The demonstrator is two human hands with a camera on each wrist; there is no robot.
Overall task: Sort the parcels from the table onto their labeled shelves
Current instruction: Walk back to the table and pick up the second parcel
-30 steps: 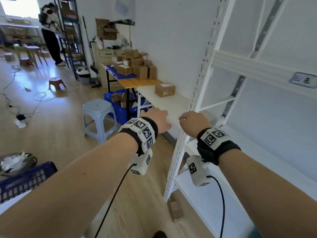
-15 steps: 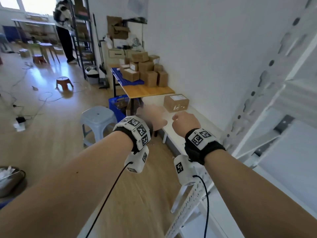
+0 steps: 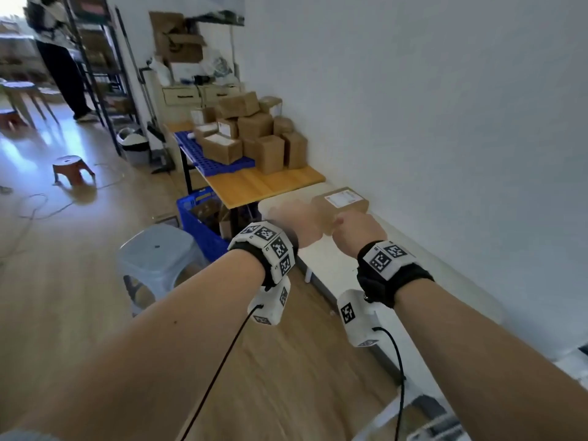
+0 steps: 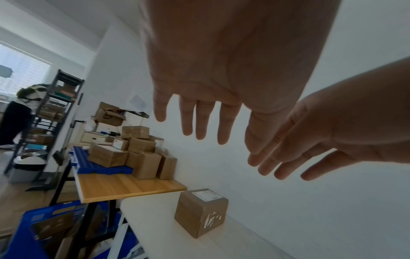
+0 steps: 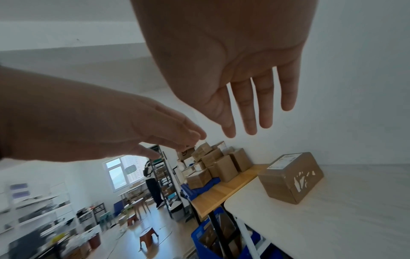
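A brown cardboard parcel (image 3: pixel 340 200) with a white label on top stands on the white table (image 3: pixel 327 259), close to the wall. Both arms stretch toward it. My left hand (image 3: pixel 296 221) and right hand (image 3: pixel 356 229) hover side by side just short of the parcel and above the table, touching nothing. In the left wrist view the left hand (image 4: pixel 200 126) has straight, spread fingers above the parcel (image 4: pixel 200 213). In the right wrist view the right hand (image 5: pixel 248 108) is likewise flat and empty, and the parcel (image 5: pixel 290 177) lies below and beyond it.
Behind the white table stands a wooden table (image 3: pixel 254 186) with several stacked parcels (image 3: pixel 254 135) and a blue tray (image 3: pixel 206 157). A blue crate (image 3: pixel 197 218) and a pale stool (image 3: pixel 156 249) stand on the floor to the left. A person (image 3: pixel 60 58) stands at a far dark rack.
The view has swung from the white shelf unit to the tables. Both hands have moved forward, away from the shelf post and nearer to the parcel on the white table.
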